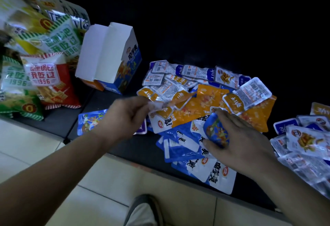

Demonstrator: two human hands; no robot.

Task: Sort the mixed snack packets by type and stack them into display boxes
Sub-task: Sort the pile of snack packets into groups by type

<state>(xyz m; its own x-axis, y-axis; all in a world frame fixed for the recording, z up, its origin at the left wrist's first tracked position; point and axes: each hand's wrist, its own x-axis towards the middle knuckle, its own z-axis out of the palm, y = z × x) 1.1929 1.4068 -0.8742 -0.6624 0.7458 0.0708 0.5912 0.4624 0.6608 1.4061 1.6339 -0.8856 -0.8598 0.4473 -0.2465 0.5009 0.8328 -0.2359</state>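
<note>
A heap of small snack packets in orange, blue and white lies on the dark shelf. My left hand pinches a small orange-and-white packet at the heap's left edge; the hand is blurred. My right hand holds a small blue packet between thumb and fingers over the blue packets at the front. An open blue-and-white display box stands left of the heap, flaps up. Another blue packet lies behind my left wrist.
Large crisp bags in green, red and yellow are piled at the far left. More white and blue packets lie at the right edge. The shelf's front edge runs above a pale tiled floor, where my shoe shows.
</note>
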